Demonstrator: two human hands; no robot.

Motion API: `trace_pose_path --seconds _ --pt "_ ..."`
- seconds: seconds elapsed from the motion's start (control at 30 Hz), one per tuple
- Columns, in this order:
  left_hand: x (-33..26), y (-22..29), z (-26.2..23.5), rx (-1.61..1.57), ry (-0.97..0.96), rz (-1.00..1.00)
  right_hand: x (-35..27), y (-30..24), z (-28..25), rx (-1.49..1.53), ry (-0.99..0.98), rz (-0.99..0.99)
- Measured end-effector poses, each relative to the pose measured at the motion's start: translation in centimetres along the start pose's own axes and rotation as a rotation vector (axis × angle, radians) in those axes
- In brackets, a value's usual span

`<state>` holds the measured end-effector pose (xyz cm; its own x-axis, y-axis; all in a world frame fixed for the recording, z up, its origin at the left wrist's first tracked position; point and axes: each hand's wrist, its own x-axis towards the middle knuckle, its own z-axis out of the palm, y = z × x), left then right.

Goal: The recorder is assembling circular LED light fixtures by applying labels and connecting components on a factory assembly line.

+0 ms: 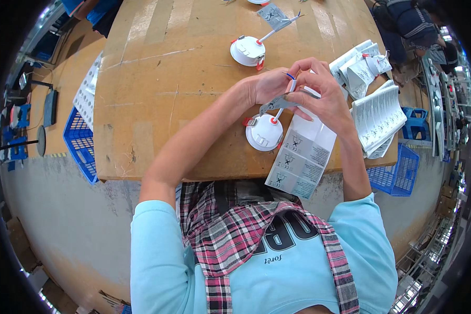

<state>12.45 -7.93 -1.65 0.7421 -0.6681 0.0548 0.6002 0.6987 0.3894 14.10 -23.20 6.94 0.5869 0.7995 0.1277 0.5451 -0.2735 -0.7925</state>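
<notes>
- A factory assembly floor; a worn brown cardboard-covered worktable (141, 104) stands on grey concrete
- Identical round white plastic light fittings (248, 51) and stacks of folded white paper leaflets (377, 118) lie on it
- Blue plastic mesh crates (78, 138) sit beside it; another worker's bench lies beyond

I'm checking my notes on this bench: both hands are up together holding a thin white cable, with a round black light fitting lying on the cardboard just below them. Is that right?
Not quite: the round light fitting below the hands is white, not black, as the head view shows. The rest stands: the left hand and right hand are together on the thin white cable, and the fitting lies on the cardboard-covered table.
</notes>
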Motion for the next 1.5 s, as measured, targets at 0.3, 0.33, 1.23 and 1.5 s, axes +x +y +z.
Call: trace_pose_path --seconds 0.3,0.33,1.23,1.5 --pt "-1.9 1.1 -1.3 0.405 0.143 0.122 -0.6 -0.1 -0.3 -0.153 0.058 -0.115" --pt "-2.1 1.3 -1.0 0.452 0.169 0.123 -0.6 0.0 -0.3 -0.154 0.059 -0.113" --pt "-5.4 -0.6 1.7 0.745 0.563 0.416 -1.3 1.9 1.9 0.153 0.373 0.15" --pt "-5.6 -0.8 1.7 0.722 0.561 0.441 -1.3 2.1 2.2 0.288 0.368 0.231"
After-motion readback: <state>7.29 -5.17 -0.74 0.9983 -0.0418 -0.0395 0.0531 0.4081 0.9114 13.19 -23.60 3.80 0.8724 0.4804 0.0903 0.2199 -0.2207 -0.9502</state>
